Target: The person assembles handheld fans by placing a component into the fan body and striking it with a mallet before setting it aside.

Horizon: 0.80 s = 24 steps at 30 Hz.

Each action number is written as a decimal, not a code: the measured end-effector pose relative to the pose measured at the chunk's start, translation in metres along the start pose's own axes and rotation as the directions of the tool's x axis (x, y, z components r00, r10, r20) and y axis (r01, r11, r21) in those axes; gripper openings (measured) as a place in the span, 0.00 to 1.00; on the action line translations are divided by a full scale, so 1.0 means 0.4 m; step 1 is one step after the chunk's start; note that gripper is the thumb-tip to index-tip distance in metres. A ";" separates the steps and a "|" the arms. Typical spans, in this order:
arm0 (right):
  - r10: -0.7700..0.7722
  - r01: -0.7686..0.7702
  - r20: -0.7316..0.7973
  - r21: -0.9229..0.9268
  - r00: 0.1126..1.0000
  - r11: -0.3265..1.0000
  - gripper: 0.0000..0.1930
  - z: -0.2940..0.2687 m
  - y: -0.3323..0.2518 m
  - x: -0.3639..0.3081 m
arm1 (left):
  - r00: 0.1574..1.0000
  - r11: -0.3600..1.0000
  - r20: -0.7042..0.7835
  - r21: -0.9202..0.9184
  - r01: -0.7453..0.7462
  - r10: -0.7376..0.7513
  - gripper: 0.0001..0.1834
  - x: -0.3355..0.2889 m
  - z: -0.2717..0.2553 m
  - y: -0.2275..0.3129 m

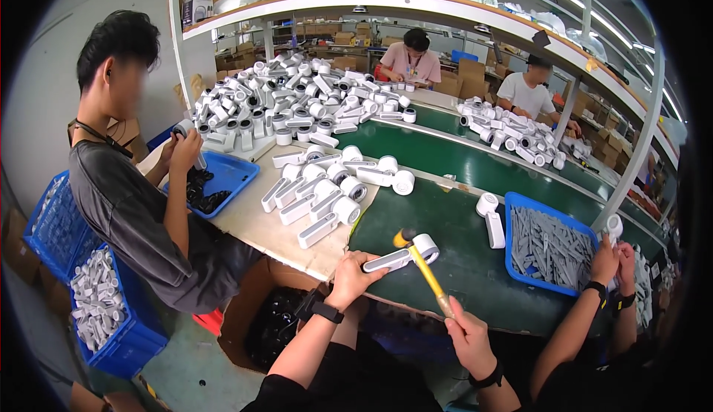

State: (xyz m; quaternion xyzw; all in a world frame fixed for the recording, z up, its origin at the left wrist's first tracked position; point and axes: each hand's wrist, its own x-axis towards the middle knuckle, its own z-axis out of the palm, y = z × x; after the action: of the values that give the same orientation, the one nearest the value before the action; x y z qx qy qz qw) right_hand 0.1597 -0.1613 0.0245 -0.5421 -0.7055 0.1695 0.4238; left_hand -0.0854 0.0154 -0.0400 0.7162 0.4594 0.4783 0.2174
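My left hand is closed around the handle end of a white handheld fan housing with a grey strip along its handle. The housing lies at the near edge of the green work surface, its round hollow head pointing right. A hammer with a yellow handle is gripped in my right hand. Its black and yellow head is over the housing, near where handle and round head meet; whether they touch I cannot tell. Another white housing lies apart, farther right.
Several similar housings lie on the pale board at left, before a large heap. A blue tray holds grey strips. At left a co-worker handles a housing above a blue tray; another person's hands hold one at right.
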 end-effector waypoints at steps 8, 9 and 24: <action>0.042 -0.042 -0.009 -0.005 0.999 0.999 0.22 -0.007 0.028 0.000 | 0.999 1.000 0.037 -0.025 0.014 -0.013 0.16 0.002 -0.006 0.009; 0.045 -0.045 -0.013 -0.003 0.999 0.999 0.22 -0.006 0.043 -0.004 | 0.999 1.000 0.041 -0.024 0.012 -0.011 0.16 0.001 -0.007 0.016; 0.267 -0.243 -0.014 0.371 0.964 0.896 0.25 -0.010 0.094 -0.076 | 0.926 0.835 0.002 0.434 -0.340 0.377 0.15 0.139 -0.011 -0.005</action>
State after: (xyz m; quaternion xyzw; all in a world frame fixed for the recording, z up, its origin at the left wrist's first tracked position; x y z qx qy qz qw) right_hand 0.1879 -0.1764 -0.0121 -0.5466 -0.5703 0.3342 0.5140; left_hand -0.0836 0.0642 -0.0126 0.7987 0.4191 0.4281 -0.0572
